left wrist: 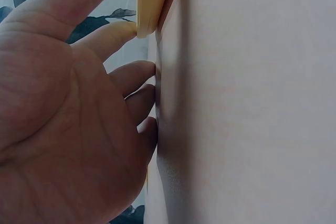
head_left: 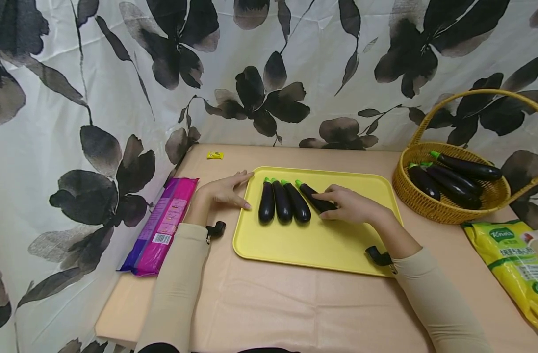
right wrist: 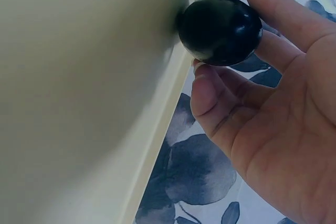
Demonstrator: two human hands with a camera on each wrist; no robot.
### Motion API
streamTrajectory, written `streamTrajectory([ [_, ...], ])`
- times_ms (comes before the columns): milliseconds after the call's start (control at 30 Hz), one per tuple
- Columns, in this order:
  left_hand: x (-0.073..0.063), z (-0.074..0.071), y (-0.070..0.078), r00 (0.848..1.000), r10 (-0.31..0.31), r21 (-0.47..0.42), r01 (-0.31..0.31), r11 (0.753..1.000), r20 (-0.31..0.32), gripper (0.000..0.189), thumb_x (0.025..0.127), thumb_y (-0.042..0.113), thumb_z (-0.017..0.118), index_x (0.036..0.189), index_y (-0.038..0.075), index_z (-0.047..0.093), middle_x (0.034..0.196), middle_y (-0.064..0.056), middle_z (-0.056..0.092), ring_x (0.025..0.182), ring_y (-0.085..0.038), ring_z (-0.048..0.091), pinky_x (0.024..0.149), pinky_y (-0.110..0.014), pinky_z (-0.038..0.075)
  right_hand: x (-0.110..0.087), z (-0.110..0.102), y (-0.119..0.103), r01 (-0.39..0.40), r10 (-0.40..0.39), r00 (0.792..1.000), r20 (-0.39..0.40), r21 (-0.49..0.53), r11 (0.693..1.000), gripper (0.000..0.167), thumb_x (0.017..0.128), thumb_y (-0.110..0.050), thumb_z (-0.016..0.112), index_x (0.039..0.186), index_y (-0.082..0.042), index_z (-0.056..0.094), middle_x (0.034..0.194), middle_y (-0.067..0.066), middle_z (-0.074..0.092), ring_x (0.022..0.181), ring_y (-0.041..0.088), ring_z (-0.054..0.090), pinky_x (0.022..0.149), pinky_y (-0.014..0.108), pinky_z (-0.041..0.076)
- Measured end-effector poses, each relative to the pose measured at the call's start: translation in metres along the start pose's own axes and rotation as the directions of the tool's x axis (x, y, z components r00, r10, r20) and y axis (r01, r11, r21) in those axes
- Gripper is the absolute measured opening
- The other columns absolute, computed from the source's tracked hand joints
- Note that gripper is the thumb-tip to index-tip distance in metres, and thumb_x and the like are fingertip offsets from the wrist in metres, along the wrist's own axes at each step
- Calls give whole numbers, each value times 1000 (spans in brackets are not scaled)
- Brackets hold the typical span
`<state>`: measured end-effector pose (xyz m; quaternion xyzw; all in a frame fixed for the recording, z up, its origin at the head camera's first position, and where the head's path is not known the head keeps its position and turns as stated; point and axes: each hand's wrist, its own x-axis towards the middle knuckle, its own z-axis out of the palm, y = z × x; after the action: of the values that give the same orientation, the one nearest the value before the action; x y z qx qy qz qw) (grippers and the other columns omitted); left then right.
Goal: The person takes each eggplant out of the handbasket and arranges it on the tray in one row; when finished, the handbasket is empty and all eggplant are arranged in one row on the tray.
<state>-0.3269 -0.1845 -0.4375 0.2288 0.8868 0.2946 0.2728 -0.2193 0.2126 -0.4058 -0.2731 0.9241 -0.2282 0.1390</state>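
Note:
On the yellow tray (head_left: 269,245) three eggplants (head_left: 283,202) lie side by side, green stem ends pointing away from me. To their right my right hand (head_left: 350,203) holds another eggplant (head_left: 313,195), which lies slanted over the tray. In the right wrist view the round dark end of this eggplant (right wrist: 220,30) sits between thumb and fingers, close to the tray surface. My left hand (head_left: 224,190) touches the tray's left rim with fingers spread. In the left wrist view the lower fingers of the left hand (left wrist: 68,108) rest on the table beside the tray edge (left wrist: 152,3).
A wicker basket (head_left: 427,208) with a tall handle holds three eggplants at the right. In front of it lies a yellow-green Knorr packet (head_left: 516,264). A pink-purple packet (head_left: 167,225) lies left of my left arm. A small yellow wrapped piece (head_left: 215,155) lies at the back.

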Motion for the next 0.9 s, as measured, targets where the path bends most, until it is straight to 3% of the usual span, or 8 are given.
streamTrajectory([
  [233,-2,0,1,1000,1,4,-1,1000,-1,124,74,47,94,169,26,17,177,-4,-1,164,-25,-9,132,-54,-2,0,0,-5,-9,8,1000,28,32,999,59,100,-33,71,152,-11,54,122,12,58,88,18,53,79,33,46],
  [900,-4,0,2,1000,7,13,-7,1000,-5,124,74,48,94,169,25,17,177,-5,-1,164,-26,-10,132,-53,-2,1,3,-12,17,-19,999,49,47,999,63,100,-38,71,154,-11,52,129,11,56,90,18,52,80,34,45],
])
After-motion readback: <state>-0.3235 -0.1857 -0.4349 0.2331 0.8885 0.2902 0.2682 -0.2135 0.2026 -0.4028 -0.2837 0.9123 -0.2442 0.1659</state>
